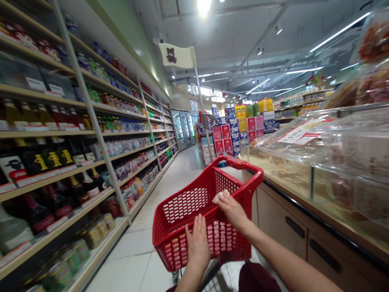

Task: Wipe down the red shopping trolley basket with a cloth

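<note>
A red plastic shopping basket (185,205) with perforated walls sits in front of me on a cart frame whose lower parts show beneath it. My left hand (198,241) lies against the near side of the basket, fingers stretched out with the tips at the rim. My right hand (229,207) is closed on a crumpled white cloth or tissue (221,196) at the near rim, toward the right end of the basket. A red handle (240,164) rises at that end. Inside the basket, the part that shows holds nothing I can make out.
Shelves of bottles and cans (121,174) line the left. At right stands a wooden counter (282,202) with clear plastic food boxes (304,129). Stacked cartons (226,138) and a pole with a bear flag (179,56) are ahead, beyond the tiled floor (133,255).
</note>
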Demonstrator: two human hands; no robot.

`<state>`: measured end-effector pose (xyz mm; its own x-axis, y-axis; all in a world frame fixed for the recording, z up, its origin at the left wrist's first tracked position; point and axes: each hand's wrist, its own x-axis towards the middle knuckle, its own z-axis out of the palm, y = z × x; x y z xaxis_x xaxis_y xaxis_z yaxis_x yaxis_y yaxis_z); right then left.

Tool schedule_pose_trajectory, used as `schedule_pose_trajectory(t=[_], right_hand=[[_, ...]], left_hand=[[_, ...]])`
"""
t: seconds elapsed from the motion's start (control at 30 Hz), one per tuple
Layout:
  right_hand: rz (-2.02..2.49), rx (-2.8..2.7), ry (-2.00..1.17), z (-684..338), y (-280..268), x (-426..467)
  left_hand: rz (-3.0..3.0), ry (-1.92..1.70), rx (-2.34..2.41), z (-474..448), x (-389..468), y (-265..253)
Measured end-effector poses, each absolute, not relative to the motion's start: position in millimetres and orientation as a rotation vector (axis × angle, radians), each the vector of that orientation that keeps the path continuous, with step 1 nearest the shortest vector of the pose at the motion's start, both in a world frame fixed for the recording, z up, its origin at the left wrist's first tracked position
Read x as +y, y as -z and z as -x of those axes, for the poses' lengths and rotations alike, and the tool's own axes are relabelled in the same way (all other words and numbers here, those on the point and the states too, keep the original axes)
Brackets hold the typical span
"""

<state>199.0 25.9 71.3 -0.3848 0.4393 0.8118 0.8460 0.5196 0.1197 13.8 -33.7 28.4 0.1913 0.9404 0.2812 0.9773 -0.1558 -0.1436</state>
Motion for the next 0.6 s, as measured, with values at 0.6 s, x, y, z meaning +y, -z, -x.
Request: schedule_pose_trajectory(t=[0.6], right_hand=[[1.041, -2.060, 0.768, -194.9, -61.5, 21.9]], left_hand=[[2.253, 0.259, -1.802, -14.3, -34.5, -29.0]])
